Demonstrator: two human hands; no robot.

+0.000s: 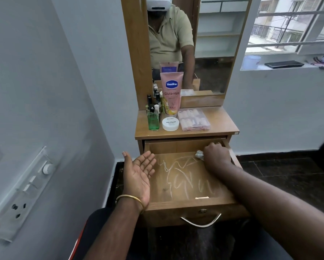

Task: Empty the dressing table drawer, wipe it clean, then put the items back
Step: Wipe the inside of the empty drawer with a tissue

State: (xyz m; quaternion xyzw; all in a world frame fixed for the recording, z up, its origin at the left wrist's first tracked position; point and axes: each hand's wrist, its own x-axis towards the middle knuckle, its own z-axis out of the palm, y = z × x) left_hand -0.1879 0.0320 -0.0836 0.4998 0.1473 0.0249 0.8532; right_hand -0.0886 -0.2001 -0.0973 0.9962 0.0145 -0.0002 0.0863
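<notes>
Pulled-out drawer [187, 204] of the dressing table [221, 126], emptied, pale streaks across its floor running toward the near front edge. Removed bottles, tube and case parked on the tabletop above. Right hand [216, 154] at the far right corner, clamped on a crumpled wipe [199, 154], nearer the streaks. Left hand [138, 170] spread, palm up, over the left wall.

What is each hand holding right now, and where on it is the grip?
The right hand grips a small white wad, bunched in its fingers, inside the open drawer. The left hand holds nothing, palm open.
</notes>
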